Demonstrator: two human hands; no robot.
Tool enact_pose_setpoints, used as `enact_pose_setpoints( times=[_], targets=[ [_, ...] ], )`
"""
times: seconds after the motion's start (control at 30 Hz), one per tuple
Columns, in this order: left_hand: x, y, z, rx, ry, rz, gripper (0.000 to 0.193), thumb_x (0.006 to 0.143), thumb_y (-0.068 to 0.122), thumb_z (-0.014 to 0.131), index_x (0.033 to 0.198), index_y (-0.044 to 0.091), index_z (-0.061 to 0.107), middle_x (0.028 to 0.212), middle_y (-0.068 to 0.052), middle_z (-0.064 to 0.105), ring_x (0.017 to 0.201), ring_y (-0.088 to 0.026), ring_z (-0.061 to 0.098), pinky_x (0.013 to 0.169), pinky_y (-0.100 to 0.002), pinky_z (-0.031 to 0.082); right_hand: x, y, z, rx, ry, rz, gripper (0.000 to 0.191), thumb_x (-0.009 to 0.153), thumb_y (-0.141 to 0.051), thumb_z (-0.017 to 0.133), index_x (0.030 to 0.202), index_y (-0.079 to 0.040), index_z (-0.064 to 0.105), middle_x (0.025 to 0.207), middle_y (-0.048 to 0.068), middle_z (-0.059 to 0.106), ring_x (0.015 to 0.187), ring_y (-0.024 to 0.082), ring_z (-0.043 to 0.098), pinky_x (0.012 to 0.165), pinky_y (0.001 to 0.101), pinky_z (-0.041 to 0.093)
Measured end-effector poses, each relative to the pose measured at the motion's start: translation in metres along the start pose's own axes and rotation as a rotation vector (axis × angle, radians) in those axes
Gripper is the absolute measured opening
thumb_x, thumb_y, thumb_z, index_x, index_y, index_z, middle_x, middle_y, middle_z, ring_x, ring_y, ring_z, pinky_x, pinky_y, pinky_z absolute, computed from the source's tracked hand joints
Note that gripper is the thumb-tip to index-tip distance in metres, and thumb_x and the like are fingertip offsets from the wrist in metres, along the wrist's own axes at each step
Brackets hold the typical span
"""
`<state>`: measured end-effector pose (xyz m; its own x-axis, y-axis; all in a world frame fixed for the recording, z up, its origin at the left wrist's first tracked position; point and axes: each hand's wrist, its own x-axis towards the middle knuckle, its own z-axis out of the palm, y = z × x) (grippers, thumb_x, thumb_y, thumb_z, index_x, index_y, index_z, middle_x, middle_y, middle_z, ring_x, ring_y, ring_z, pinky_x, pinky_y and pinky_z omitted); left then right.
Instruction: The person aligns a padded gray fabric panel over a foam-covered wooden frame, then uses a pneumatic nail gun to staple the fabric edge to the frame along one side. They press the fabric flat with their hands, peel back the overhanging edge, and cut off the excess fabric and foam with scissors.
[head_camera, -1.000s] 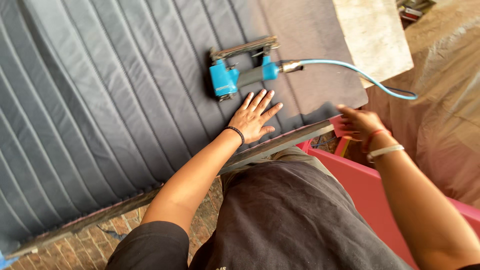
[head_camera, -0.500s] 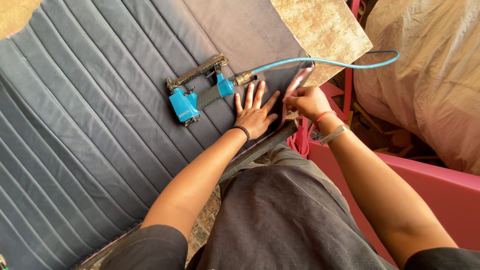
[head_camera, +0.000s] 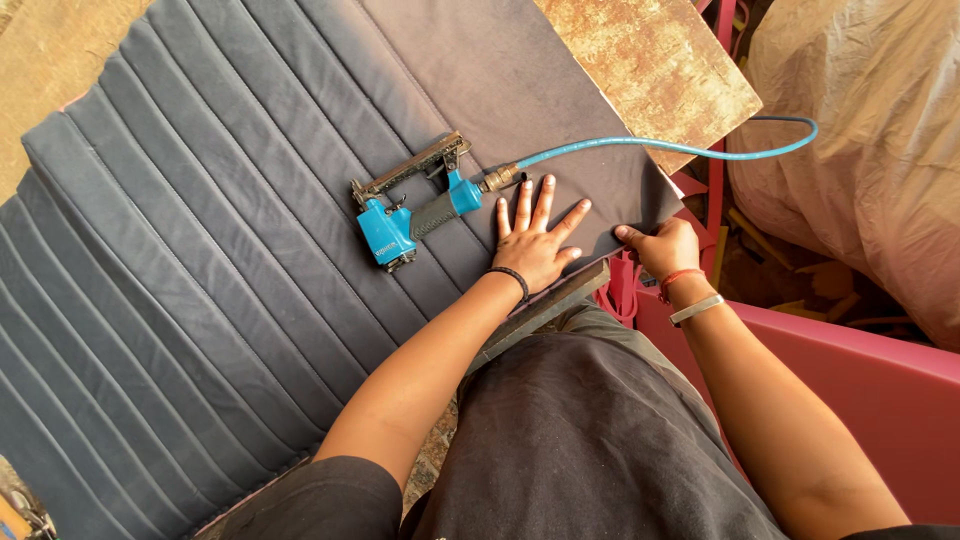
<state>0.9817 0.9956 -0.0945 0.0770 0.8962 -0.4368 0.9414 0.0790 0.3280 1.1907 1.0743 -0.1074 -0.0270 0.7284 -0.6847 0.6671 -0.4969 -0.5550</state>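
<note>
My left hand (head_camera: 535, 240) lies flat with fingers spread on the grey pleated fabric (head_camera: 200, 260), close to its near edge. A blue pneumatic staple gun (head_camera: 410, 205) rests on the fabric just left of that hand, its blue air hose (head_camera: 660, 142) running off to the right. My right hand (head_camera: 660, 248) pinches the fabric's edge at the corner of the panel, fingers curled around it. The fabric covers a flat board whose rusty brown surface (head_camera: 650, 60) shows at the top right.
A red frame (head_camera: 860, 360) stands to the right below my right arm. A large bundle wrapped in beige plastic (head_camera: 870, 150) fills the upper right. Brick paving (head_camera: 435, 460) shows under the board's near edge.
My right hand moved left from beside the red frame to the fabric's edge and gripped it. My left hand stays flat on the fabric. The view shifted right.
</note>
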Motion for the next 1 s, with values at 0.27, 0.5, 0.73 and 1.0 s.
enact_pose_setpoints(
  times=[0.27, 0.5, 0.73, 1.0],
  targets=[
    [0.019, 0.03, -0.001, -0.01, -0.038, -0.096, 0.083, 0.09, 0.067, 0.059, 0.159, 0.052, 0.016, 0.172, -0.011, -0.008, 0.157, -0.044, -0.007, 0.112, -0.08, 0.0, -0.006, -0.012, -0.003, -0.093, 0.018, -0.058, 0.035, 0.08, -0.031, 0.089, 0.093, 0.0, 0.077, 0.079, 0.013, 0.076, 0.068, 0.022, 0.07, 0.063, 0.0353, 0.053],
    [0.029, 0.017, 0.027, 0.113, 0.107, -0.092, 0.074, 0.095, 0.072, 0.046, 0.16, 0.051, 0.017, 0.172, -0.013, -0.001, 0.158, -0.04, 0.002, 0.113, -0.082, 0.004, -0.038, -0.109, 0.071, -0.519, 0.155, -0.792, 0.048, 0.075, -0.021, 0.086, 0.118, -0.018, 0.067, 0.116, 0.007, 0.067, 0.113, 0.035, 0.063, 0.085, 0.0595, 0.046],
    [0.022, 0.001, 0.031, 0.062, 0.28, -0.058, 0.076, 0.087, 0.077, 0.041, 0.156, 0.048, 0.028, 0.173, -0.012, 0.012, 0.158, -0.042, 0.011, 0.111, -0.081, 0.011, -0.051, -0.216, 0.21, -0.865, -0.395, -1.31, 0.08, 0.072, -0.014, 0.083, 0.142, -0.01, 0.046, 0.118, 0.015, 0.065, 0.115, 0.035, 0.063, 0.095, 0.0433, 0.052],
    [0.03, 0.002, 0.019, 0.019, 0.009, -0.058, 0.074, 0.099, 0.071, 0.047, 0.165, 0.045, 0.028, 0.174, -0.006, 0.017, 0.159, -0.037, 0.015, 0.125, -0.074, 0.001, -0.03, -0.215, 0.089, -1.014, -0.316, -0.798, 0.065, 0.07, -0.017, 0.076, 0.133, -0.02, 0.06, 0.091, 0.02, 0.073, 0.089, 0.042, 0.07, 0.076, 0.0522, 0.055]
  ],
)
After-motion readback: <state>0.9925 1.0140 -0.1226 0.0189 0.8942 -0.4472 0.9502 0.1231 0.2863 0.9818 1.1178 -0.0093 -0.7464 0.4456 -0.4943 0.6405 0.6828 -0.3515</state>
